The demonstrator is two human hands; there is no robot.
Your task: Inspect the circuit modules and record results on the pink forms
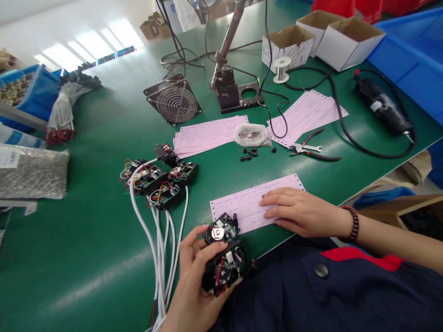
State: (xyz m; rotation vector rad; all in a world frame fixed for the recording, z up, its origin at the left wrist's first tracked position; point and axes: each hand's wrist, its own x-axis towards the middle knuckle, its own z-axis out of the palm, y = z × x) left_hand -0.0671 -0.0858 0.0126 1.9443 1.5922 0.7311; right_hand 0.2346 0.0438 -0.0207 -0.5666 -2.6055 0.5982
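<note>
My left hand (199, 281) is closed around an opened black electronic unit (226, 269) with red wires and a circuit board inside. A second opened unit (221, 229), with a round silver part, sits against its far side, touched by my fingers. My right hand (304, 212) lies flat, fingers stretched out, on a pink printed paper slip (242, 205) with punched edges. Left of my hands, several more opened units (166, 193) lie in a cluster, with white cables (159, 258) running toward the table's front edge.
Beyond the slip are small black caps (249, 152), a bag of small metal parts (252, 134), pliers (313, 150) and more pink slips (207, 136). Farther back stand a fan (178, 103), a soldering iron (226, 41), a solder spool (282, 69) and white boxes (289, 46). An electric screwdriver (384, 106) lies right.
</note>
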